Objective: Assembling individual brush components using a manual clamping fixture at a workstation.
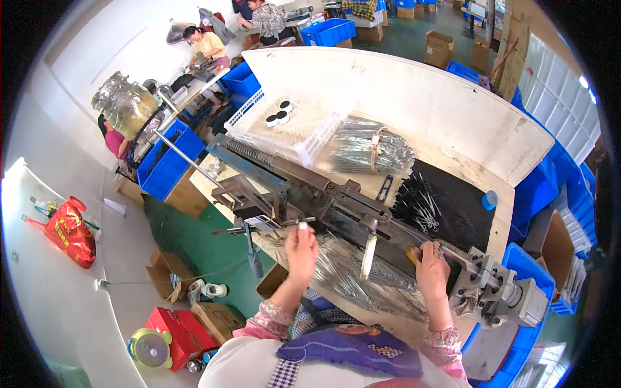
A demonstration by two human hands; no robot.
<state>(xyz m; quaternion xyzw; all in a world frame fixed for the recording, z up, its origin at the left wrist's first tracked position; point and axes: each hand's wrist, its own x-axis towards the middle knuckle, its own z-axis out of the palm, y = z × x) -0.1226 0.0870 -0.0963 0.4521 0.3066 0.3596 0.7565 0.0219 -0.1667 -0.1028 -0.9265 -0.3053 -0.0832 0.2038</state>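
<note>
rods [343, 275] lay loose in a wide heap along the near side of the long machine [304, 183], right between your two hands. your left hand [301, 258] was raised at the machine's near edge, with its fingers drawn together and a white tip showing on top; whether they pinched anything, you could not have told from this view. your right hand [432, 268] was farther right, its fingers curled just beside a small yellow piece [413, 254] on the machine, and what they held, if anything, could not be told either. the white handle [368, 257] stood between your hands, touched by neither. on the far side, a tied bundle [354, 150] lay next to the white crate [318, 142], and looped pieces [424, 205] were spread on the dark mat [471, 223] to the right. judging by that, the work seemed partway along: the bundle was already tied up, the pieces on the mat had their loops, and the loose heap appeared to be left, though which pieces were finished was unclear.
</note>
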